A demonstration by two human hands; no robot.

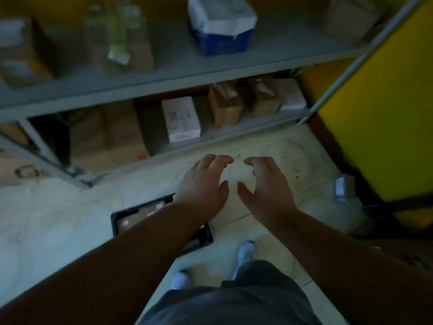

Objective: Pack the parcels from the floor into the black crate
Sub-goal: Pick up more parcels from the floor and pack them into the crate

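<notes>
My left hand (203,184): fingers loosely spread, holding nothing, just beyond the black crate (161,231).
My right hand (264,184): likewise relaxed, empty, right of the crate.
Crate: parcels (138,218) inside.

So it's a person with bare forearms, no sleeves showing anywhere up to the edge of the shot, no watch, no rings, no gloves on either the left hand (203,184) or the right hand (264,184). Lower down you can see dark grey shorts (234,301), kind of a soft, slightly wrinkled fabric. On the feet there's a pair of light shoes (243,256), whitish-blue in this dim lighting, rounded toes. Too blurry to make out laces or any logo.
</notes>
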